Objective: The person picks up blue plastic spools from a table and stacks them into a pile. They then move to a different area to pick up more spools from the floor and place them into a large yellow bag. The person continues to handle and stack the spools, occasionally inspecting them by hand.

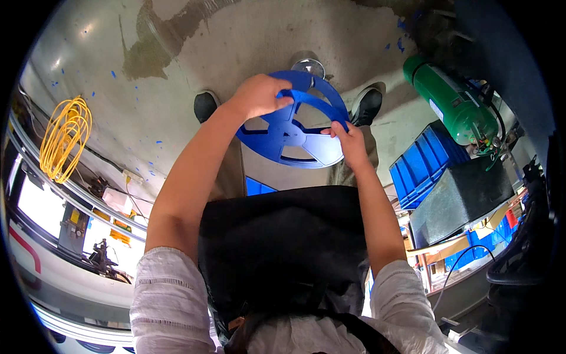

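Observation:
A blue plastic reel (273, 139) with cut-out windows and a central hub is held tilted in front of me, above the floor between my shoes. My left hand (259, 97) reaches over its upper left part, with thumb and fingers curled on the rim. My right hand (350, 141) grips the right edge, its thumb lying on the face. Two curved blue bands show at the reel's upper right, one over the other. Just beyond the reel, a clear round object (308, 64) is partly hidden by it.
A green gas cylinder (451, 100) lies at the right, near a blue ribbed bin (425, 162) and a dark grey box (463, 197). A coiled yellow cable (65, 138) hangs at the left by a metal rail. Blue scraps dot the concrete floor (194, 53). Black cloth (283, 248) covers my lap.

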The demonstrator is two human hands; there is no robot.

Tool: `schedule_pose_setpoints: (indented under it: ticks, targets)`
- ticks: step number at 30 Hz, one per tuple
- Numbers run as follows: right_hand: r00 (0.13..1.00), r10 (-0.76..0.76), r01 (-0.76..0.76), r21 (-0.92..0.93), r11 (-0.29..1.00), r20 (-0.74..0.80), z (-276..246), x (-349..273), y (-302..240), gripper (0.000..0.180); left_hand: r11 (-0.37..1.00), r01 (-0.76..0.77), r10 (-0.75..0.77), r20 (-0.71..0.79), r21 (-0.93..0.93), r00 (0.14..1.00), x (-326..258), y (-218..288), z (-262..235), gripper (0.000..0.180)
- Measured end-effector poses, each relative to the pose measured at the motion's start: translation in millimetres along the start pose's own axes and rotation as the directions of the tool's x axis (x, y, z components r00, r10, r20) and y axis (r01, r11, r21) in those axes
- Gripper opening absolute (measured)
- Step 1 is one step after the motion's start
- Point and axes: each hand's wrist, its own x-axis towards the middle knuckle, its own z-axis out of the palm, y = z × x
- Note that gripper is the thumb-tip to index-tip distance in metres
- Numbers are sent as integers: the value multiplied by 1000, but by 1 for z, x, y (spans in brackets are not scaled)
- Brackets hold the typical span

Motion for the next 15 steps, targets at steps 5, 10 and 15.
schedule_pose_setpoints:
  ticks: [5,10,15]
  targets:
    - [990,132,-136,99,986,51,-18,29,13,40,968,173,-170,35,-181,985,19,-42,6,40]
    - [984,177,-158,299,941,-37,-25,55,6,45,812,286,-353,-37,-509,935,-5,-114,28,36]
    - [976,191,-120,475,872,-104,-21,54,19,46,447,218,-447,-5,-868,894,-26,-113,42,26]
